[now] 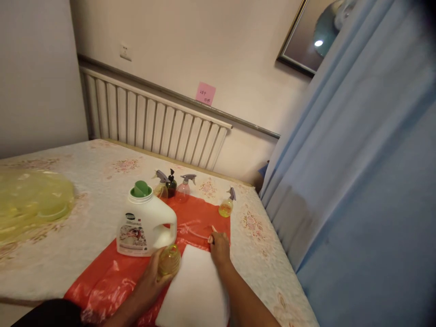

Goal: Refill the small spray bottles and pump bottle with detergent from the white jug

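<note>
The left hand (pixel 156 269) wraps round a small yellow bottle (pixel 169 260) above the red plastic sheet (pixel 111 279), on the near side of the white jug (pixel 136 234). The bottle looks light and smooth, perhaps slippery if wet, with a wall likely to give under a squeeze; its round belly offers the best hold. Farther right, the right hand (pixel 221 246) pinches what seems a spray head (pixel 210 239); the thin tube (pixel 197 235) pointing left is probably bendy, so the stiffer head suits gripping
</note>
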`<control>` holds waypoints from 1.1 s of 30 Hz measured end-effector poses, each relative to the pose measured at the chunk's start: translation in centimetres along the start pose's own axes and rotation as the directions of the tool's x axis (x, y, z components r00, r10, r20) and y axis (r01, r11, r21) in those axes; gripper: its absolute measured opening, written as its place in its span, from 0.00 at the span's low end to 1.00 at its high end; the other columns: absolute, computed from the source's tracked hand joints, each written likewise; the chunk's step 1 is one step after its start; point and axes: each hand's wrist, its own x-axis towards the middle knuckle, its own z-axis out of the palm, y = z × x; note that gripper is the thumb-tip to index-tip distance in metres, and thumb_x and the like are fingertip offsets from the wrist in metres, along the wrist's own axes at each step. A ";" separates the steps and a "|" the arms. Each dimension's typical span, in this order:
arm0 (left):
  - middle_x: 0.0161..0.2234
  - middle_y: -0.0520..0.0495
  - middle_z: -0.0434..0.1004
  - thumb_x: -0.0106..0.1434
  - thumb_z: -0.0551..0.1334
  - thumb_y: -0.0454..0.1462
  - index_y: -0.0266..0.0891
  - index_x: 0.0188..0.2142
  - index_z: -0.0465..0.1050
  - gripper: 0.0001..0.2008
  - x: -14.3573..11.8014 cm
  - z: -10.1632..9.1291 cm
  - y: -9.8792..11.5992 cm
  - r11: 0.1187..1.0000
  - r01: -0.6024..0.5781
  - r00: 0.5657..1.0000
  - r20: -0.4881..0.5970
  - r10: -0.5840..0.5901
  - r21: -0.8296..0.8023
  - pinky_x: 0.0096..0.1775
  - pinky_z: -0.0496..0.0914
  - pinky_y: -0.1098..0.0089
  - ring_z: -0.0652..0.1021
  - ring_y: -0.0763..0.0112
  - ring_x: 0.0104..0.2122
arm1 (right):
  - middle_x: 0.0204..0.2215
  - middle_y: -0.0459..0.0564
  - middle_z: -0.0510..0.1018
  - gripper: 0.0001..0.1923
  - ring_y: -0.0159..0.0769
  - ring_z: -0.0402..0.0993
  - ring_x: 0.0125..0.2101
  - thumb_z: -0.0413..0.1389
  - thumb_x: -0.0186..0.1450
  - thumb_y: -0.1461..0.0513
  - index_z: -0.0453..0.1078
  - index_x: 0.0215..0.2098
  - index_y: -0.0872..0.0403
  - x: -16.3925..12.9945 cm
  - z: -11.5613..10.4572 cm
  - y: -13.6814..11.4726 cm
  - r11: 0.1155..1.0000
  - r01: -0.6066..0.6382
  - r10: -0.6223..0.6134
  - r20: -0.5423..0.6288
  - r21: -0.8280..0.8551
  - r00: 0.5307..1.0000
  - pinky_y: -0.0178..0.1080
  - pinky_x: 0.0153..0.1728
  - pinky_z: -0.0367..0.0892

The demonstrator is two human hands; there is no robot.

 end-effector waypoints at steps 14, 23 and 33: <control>0.60 0.34 0.69 0.58 0.63 0.46 0.38 0.60 0.58 0.34 0.6 0.7 -1.1 0.997 -0.069 0.993 -0.092 0.070 0.024 0.61 0.66 0.47 0.71 0.46 0.60 | 0.36 0.46 0.80 0.10 0.38 0.75 0.38 0.61 0.57 0.66 0.74 0.38 0.52 -3.2 -4.7 -6.8 0.850 -0.049 0.105 -0.079 0.525 0.991 0.38 0.44 0.69; 0.60 0.36 0.67 0.58 0.63 0.46 0.40 0.61 0.55 0.35 0.7 0.6 -1.3 0.998 -0.053 0.995 -0.077 0.056 0.042 0.62 0.65 0.46 0.70 0.46 0.61 | 0.36 0.46 0.82 0.15 0.42 0.78 0.41 0.64 0.51 0.67 0.76 0.38 0.52 -6.0 -5.6 -9.9 0.622 -0.147 0.146 0.071 0.769 0.987 0.42 0.48 0.70; 0.59 0.35 0.69 0.58 0.63 0.47 0.38 0.60 0.57 0.34 0.6 0.6 -1.0 0.996 -0.084 0.992 -0.094 0.087 0.044 0.61 0.66 0.48 0.72 0.48 0.60 | 0.31 0.45 0.80 0.17 0.42 0.81 0.34 0.69 0.54 0.59 0.67 0.35 0.51 -8.5 -6.3 -11.5 0.456 -0.289 0.236 0.199 0.842 0.951 0.43 0.35 0.78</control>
